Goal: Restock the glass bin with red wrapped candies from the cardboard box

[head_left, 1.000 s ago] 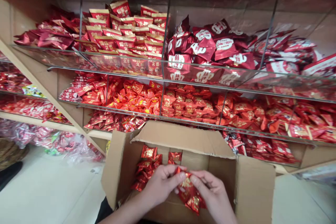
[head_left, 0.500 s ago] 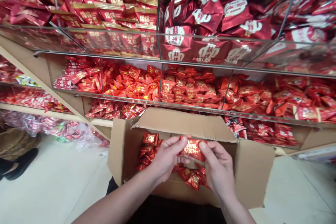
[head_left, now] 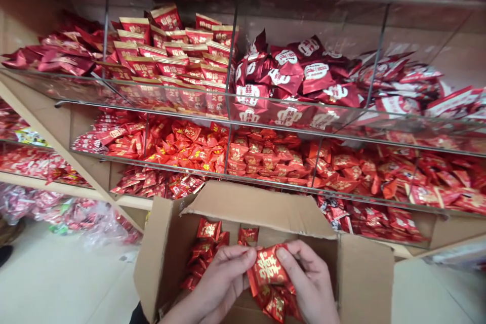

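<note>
Between both hands is a small red candy packet [head_left: 269,266] with gold characters on its face. My left hand [head_left: 228,276] pinches its left end with thumb and fingers. At the other end my right hand [head_left: 309,281] grips it, thumb on the front. Below and behind the hands stands an open cardboard box [head_left: 258,207], its flaps folded outward. Inside lie more red packets [head_left: 201,250], heaped along the left side, with others under the held one, partly hidden by my hands.
Shelves with clear dividers rise in front, holding gold-topped red packets [head_left: 167,63], dark red packets with white labels [head_left: 288,71] and smaller bright red packets [head_left: 190,139]. A slanted wooden board [head_left: 49,136] stands left. Plastic-wrapped goods [head_left: 76,207] lie near the pale floor [head_left: 56,273].
The view has tilted up, so shelves and box sit lower. The packet stays in both hands, turned so its face shows larger and more tilted. One packet at the box's back is now visible.
</note>
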`<state>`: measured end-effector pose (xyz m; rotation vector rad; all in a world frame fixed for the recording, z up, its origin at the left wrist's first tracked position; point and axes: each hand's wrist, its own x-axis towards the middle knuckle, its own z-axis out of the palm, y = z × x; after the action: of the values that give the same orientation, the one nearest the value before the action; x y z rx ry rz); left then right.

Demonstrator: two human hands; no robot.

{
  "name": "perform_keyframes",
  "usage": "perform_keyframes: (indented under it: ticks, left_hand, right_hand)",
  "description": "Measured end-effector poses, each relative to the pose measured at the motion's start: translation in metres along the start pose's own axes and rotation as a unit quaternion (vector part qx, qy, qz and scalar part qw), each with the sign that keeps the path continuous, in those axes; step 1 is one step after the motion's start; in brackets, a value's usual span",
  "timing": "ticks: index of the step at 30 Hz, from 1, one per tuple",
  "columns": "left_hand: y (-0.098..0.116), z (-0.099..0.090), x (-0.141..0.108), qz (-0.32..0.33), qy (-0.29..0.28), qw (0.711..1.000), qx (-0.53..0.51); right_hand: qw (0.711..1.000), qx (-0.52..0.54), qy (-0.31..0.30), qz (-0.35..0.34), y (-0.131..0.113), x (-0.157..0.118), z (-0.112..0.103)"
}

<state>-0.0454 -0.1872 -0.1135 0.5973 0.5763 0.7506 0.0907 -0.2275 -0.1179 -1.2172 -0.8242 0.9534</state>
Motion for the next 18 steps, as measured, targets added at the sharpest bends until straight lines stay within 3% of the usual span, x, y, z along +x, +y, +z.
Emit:
perform_keyframes:
  ticks: [3,7,8,10,12,14,16,18]
  left_hand:
    - [0.001,-0.001,-0.001,0.007,0.017,0.999,0.036]
    - [0.006,0.001,0.0,0.034,0.058,0.987,0.144]
    - [0.006,0.002,0.001,0.044,0.066,0.986,0.149]
    - [0.005,0.005,0.006,0.068,0.09,0.986,0.126]
    - [0.004,0.008,0.01,0.094,0.126,0.985,0.074]
    - [0.005,0.011,0.014,0.112,0.158,0.981,0.021]
    - [0.007,0.013,0.014,0.128,0.172,0.977,-0.008]
    - [0.009,0.015,0.014,0.138,0.172,0.975,-0.005]
  right_hand:
    - [0.999,-0.034,-0.013,-0.025,0.0,0.003,-0.002]
    - [0.991,-0.092,-0.08,-0.055,0.004,0.013,-0.009]
    - [0.988,-0.11,-0.08,-0.073,0.005,0.015,-0.01]
    - [0.971,-0.173,-0.024,-0.165,0.005,0.017,-0.01]
    - [0.903,-0.286,0.026,-0.32,0.005,0.016,-0.007]
    - [0.79,-0.415,0.021,-0.451,0.003,0.013,-0.004]
    - [0.701,-0.506,0.005,-0.504,0.002,0.011,-0.003]
    - [0.663,-0.541,0.014,-0.518,0.002,0.01,-0.005]
